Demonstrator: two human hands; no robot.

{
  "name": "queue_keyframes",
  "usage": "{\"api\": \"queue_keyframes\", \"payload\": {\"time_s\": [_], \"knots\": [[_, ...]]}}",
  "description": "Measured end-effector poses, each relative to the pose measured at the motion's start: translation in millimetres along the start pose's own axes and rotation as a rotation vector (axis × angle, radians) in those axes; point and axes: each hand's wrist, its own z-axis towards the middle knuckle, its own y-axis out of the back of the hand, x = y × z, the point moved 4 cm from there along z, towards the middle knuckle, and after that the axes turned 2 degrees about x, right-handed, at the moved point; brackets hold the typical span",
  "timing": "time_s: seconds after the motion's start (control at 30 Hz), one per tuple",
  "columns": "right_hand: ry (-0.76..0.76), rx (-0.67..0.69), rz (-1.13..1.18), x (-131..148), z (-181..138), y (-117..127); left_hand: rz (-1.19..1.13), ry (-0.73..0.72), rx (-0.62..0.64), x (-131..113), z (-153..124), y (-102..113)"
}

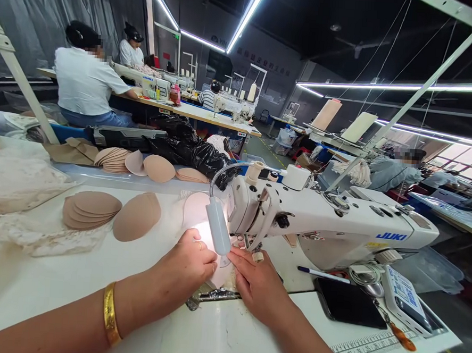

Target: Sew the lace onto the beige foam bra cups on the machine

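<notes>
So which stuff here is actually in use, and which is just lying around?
In use: left hand, right hand, cup at the needle, sewing machine, lamp.
Lying about: cup stack, lace, pen, phone, black bags.

the lamp (218,226) and sewing machine (317,219) block the way ahead; bare table (53,288) lies open to the left.

white table (73,278) bears foam cups (111,214), lace (15,184), sewing machine (329,225), perhaps a phone (350,303).

Pale beige foam bra cup (218,275): lying on the sewing machine (329,219) bed at the needle, brightly lamp-lit, mostly covered.
</notes>
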Motion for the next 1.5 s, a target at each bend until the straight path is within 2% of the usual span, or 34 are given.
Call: {"api": "queue_keyframes", "payload": {"time_s": [0.2, 0.27, 0.37, 0.53, 0.8, 0.97, 1.07, 1.17, 1.37, 1.5], "knots": [[0.033, -0.208, 0.064, 5, 5, 16, 0.005, 0.008, -0.021, 1, -4, -10], [0.024, -0.230, 0.090, 6, 7, 19, 0.015, 0.015, -0.010, 1, -3, -10], [-0.006, -0.205, 0.107, 6, 10, 20, 0.031, 0.009, -0.009, 0, -1, -9], [-0.017, -0.186, 0.112, 5, 8, 19, 0.060, -0.001, -0.094, -1, -3, -11], [0.011, -0.175, 0.096, 5, 5, 15, 0.033, 0.024, -0.042, -1, -3, -10], [0.039, -0.079, 0.071, 10, 2, 13, 0.017, 0.029, 0.023, -6, -3, -3], [0.118, 0.020, 0.167, 18, 0, 14, 0.015, -0.004, 0.002, -18, -3, 3], [0.122, 0.077, 0.193, 22, -1, 15, 0.055, -0.017, -0.013, -26, -3, 3], [0.085, 0.061, 0.200, 19, 1, 9, -0.016, -0.001, -0.020, -14, -3, -3], [0.076, 0.042, 0.174, 18, 4, 6, -0.026, 0.001, 0.039, -4, -1, -4]]}}
